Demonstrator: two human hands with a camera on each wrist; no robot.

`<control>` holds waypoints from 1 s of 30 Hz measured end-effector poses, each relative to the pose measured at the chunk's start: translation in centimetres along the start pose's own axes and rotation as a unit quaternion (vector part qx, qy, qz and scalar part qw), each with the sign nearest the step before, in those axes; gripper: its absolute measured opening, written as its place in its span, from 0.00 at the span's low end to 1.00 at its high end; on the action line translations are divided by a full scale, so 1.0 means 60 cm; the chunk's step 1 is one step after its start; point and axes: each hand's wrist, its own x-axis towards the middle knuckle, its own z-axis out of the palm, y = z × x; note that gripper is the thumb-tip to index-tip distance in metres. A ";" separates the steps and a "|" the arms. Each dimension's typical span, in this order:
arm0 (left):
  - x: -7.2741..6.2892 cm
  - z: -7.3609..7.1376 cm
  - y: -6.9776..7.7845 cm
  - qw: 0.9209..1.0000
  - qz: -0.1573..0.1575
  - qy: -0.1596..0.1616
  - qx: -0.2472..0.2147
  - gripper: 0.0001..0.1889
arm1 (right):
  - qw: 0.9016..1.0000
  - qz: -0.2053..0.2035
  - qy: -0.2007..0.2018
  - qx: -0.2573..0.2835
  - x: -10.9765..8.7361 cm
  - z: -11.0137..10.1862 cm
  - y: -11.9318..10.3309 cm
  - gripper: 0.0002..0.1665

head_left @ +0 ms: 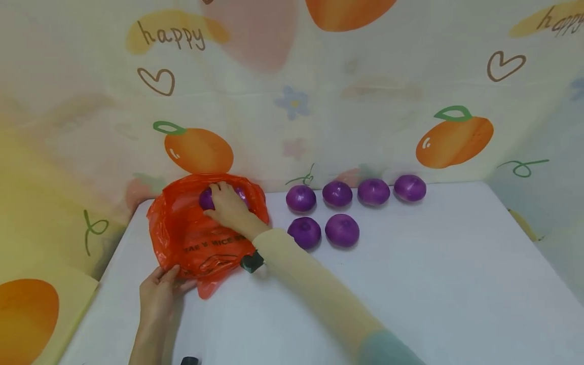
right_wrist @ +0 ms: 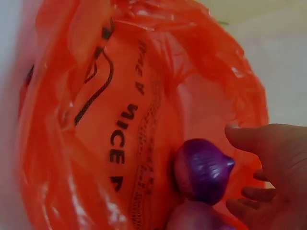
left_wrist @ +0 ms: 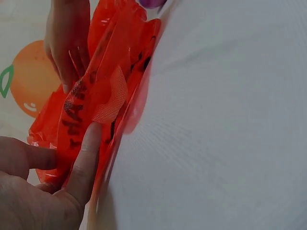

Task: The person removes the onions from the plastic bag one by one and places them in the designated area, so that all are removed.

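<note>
A red plastic bag with black lettering lies mouth-up at the table's left back. My left hand pinches its near edge; in the left wrist view the thumb and fingers lie on either side of the plastic. Inside the bag are two glossy purple onions, side by side. My right hand is in the bag's mouth and partly covers them in the head view. In the right wrist view its fingers and thumb are spread beside the onions, with nothing gripped.
Right of the bag, a back row of several purple onions stands along the table's far edge. Two more onions sit in front of that row. A patterned cloth hangs behind the white table.
</note>
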 end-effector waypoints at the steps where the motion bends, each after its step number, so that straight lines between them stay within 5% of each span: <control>1: 0.000 -0.004 -0.001 1.000 0.000 0.004 0.006 0.26 | 1.000 0.007 -0.004 0.002 0.005 0.004 -0.004 0.43; 11: 0.001 -0.003 -0.003 1.000 -0.005 0.007 0.002 0.27 | 0.996 -0.003 -0.060 -0.059 0.040 0.025 -0.001 0.51; 15: 0.002 -0.002 -0.004 1.000 0.003 0.005 0.010 0.26 | 0.996 -0.012 -0.073 -0.044 0.044 0.036 -0.004 0.56; 30: -0.008 -0.005 0.006 0.999 0.002 -0.021 0.042 0.27 | 0.999 -0.013 -0.035 0.006 0.034 0.075 -0.025 0.50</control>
